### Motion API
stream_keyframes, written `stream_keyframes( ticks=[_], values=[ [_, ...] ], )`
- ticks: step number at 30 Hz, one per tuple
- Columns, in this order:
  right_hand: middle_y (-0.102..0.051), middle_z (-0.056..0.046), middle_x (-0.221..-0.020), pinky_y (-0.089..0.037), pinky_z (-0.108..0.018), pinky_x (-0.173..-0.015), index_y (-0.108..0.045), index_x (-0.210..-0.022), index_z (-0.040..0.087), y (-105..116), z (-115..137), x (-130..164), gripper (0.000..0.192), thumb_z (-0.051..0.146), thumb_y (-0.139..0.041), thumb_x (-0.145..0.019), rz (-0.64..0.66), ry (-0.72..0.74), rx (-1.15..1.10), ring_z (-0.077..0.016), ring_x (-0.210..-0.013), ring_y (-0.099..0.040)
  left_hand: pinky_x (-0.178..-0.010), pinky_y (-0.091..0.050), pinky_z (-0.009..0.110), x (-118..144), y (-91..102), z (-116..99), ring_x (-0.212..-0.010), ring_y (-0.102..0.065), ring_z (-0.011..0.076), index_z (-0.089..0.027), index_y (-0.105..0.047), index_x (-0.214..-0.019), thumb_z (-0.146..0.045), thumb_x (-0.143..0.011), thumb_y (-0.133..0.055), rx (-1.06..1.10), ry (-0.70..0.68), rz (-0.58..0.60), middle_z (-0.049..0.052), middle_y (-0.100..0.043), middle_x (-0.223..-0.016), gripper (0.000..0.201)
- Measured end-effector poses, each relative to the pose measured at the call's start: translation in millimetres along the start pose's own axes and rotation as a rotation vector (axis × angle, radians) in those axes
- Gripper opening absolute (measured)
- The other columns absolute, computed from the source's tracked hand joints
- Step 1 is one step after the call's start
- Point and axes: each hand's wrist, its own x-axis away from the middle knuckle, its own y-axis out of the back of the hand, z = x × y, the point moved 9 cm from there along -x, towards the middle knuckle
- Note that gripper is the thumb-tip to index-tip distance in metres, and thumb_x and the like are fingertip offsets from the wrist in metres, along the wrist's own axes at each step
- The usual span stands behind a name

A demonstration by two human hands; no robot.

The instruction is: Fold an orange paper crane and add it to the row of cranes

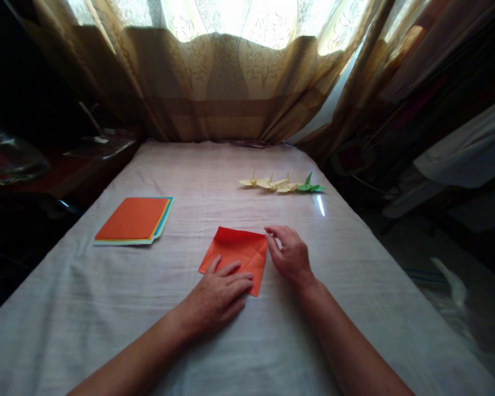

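A creased orange-red sheet of origami paper [243, 248] lies in front of me, its far edge raised and darker. My left hand [223, 286] rests flat on the near left part of the sheet, fingers spread, hiding that portion. At the far right corner of the paper is my right hand [289, 253], with thumb and forefinger tips brought together on the corner. Its other fingers are curled.
A stack of coloured paper [132, 219], orange on top, lies to the left. Several folded paper cranes stand in a row at the back right, pale yellow ones [272, 184] and a green one [311, 187]. A white cloth [181, 352] covers the table; curtains [231, 88] hang behind.
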Motion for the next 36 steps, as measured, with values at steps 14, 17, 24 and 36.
stream_keyframes(
  ticks=[14, 17, 24, 36],
  values=[
    [-0.061, -0.015, -0.132, -0.044, -0.049, -0.101, -0.066, -0.119, 0.017, -19.2, 42.2, 83.8, 0.046, 0.038, -0.071, -0.079, 0.305, 0.257, 0.243, -0.0325, -0.122, -0.054, -0.107, -0.039, 0.054, -61.8, 15.6, 72.6, -0.130, -0.048, 0.0323, -0.021, -0.063, -0.106, -0.029, -0.089, -0.060, -0.211, 0.091, -0.029, 0.010, -0.056, -0.139, 0.019],
    [-0.061, -0.016, -0.132, -0.044, -0.049, -0.100, -0.065, -0.118, 0.015, -16.4, 45.3, 88.5, 0.050, 0.044, -0.072, -0.078, 0.252, 0.288, 0.274, -0.0330, -0.120, -0.055, -0.111, -0.037, 0.049, -61.3, 18.1, 88.9, -0.133, -0.046, 0.0291, -0.020, -0.062, -0.105, -0.027, -0.090, -0.056, -0.114, 0.117, -0.070, 0.010, -0.055, -0.141, 0.017],
    [-0.072, -0.004, -0.113, -0.045, -0.033, -0.088, -0.071, -0.096, 0.026, -2.6, 51.0, 88.4, 0.013, 0.020, -0.061, -0.089, 0.086, 0.384, 0.275, -0.0212, -0.104, -0.061, -0.112, -0.035, 0.048, -37.8, 21.3, 101.3, -0.135, -0.044, 0.0277, -0.020, -0.062, -0.118, -0.032, -0.094, -0.049, -0.056, 0.161, -0.144, 0.010, -0.055, -0.140, 0.030],
    [-0.069, -0.010, -0.115, -0.044, -0.038, -0.084, -0.072, -0.105, 0.023, 10.8, 21.0, 80.0, 0.024, 0.017, -0.056, -0.089, 0.148, 0.222, 0.409, -0.0260, -0.106, -0.057, -0.111, -0.033, 0.048, 8.0, 18.2, 55.1, -0.122, -0.058, 0.0236, -0.029, -0.070, -0.112, -0.036, -0.096, -0.054, -0.109, -0.037, -0.121, 0.005, -0.069, -0.122, 0.024]
  ],
)
